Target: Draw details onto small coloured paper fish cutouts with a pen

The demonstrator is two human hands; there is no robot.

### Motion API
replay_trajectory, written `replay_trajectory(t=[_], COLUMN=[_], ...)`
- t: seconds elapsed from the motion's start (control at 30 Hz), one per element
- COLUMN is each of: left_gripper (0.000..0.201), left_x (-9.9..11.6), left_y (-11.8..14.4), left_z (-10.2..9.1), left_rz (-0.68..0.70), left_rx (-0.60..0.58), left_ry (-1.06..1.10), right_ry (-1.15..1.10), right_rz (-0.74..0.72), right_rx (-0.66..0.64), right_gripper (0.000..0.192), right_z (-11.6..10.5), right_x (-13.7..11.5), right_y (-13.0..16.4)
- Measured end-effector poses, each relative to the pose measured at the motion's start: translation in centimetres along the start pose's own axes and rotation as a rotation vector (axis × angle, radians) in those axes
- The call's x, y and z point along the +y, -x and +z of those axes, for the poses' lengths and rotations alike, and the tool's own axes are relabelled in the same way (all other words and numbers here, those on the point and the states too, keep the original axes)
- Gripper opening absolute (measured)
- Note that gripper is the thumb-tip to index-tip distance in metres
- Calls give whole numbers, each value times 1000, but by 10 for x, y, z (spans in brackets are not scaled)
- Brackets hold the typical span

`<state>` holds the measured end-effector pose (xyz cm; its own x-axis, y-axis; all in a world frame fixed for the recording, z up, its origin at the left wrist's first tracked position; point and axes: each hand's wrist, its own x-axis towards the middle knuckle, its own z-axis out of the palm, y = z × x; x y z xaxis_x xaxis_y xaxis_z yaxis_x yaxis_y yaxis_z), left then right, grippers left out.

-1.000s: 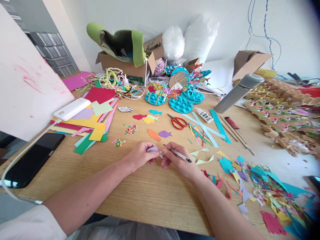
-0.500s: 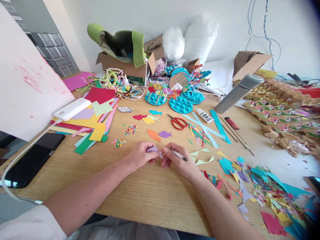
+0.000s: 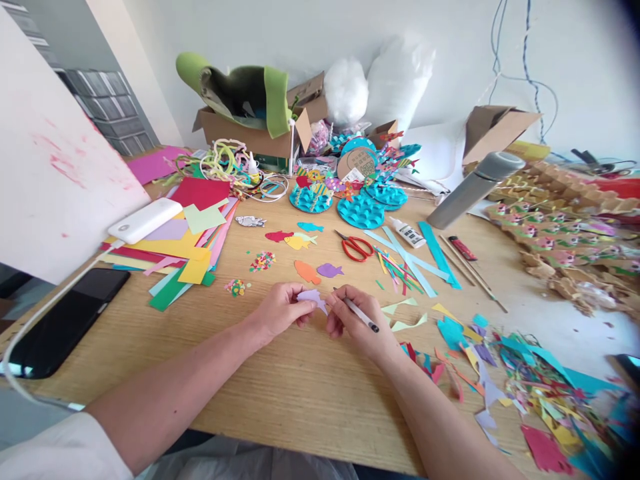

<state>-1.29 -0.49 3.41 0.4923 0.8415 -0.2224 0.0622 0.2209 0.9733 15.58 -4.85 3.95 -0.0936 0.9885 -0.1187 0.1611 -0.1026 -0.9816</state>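
Between the thumb and fingers of my left hand (image 3: 285, 310) is a light purple paper fish (image 3: 311, 298), its tail pointing right. My right hand (image 3: 359, 318) is closed around a pen (image 3: 361, 313) with a pale barrel and a dark end. A small gap separates its fingertips from the fish's tail. Just beyond my hands lie an orange paper fish (image 3: 307, 271) and a darker purple one (image 3: 329, 270). Farther back are yellow (image 3: 299, 241), red (image 3: 277, 236) and blue (image 3: 311, 227) paper fish.
Red-handled scissors (image 3: 356, 248), a glue bottle (image 3: 407, 233) and paper strips (image 3: 410, 260) lie beyond my right hand. Paper scraps (image 3: 545, 393) cover the right side. Coloured sheets (image 3: 195, 230), a white power bank (image 3: 145, 220) and a phone (image 3: 70, 320) are at left. A grey flask (image 3: 473, 190) stands behind.
My right hand has drawn slightly right, away from the purple fish's tail, with the pen still in it. More of the fish shows in my left hand now.
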Motion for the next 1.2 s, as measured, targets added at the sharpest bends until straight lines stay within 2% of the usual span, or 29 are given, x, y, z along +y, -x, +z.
replay_trajectory(t=[0.1, 0.33, 0.43, 0.67, 0.93, 1.07, 1.2], left_gripper=[21, 22, 17, 10, 14, 20, 29], left_x=[1, 3, 1, -6, -3, -1, 0], left_y=[0, 1, 0, -1, -2, 0, 7], left_z=[-1, -3, -5, -7, -7, -7, -6], left_rz=[-8, -80, -117, -112, -82, 35, 283], left_rx=[-7, -7, 21, 59, 30, 26, 109], left_ry=[10, -75, -183, -391, -428, -426, -456], right_ry=[14, 39, 76, 132, 138, 141, 95], right_rz=[-7, -159, -222, -240, -264, -303, -335], right_rx=[70, 473, 581, 589, 639, 686, 715], right_gripper=[41, 39, 36, 36, 37, 36, 34], right_z=[-2, -10, -11, -12, -13, -13, -14], right_x=[-3, -5, -5, -5, -1, 0, 0], right_y=[1, 2, 2, 2, 1, 0, -1])
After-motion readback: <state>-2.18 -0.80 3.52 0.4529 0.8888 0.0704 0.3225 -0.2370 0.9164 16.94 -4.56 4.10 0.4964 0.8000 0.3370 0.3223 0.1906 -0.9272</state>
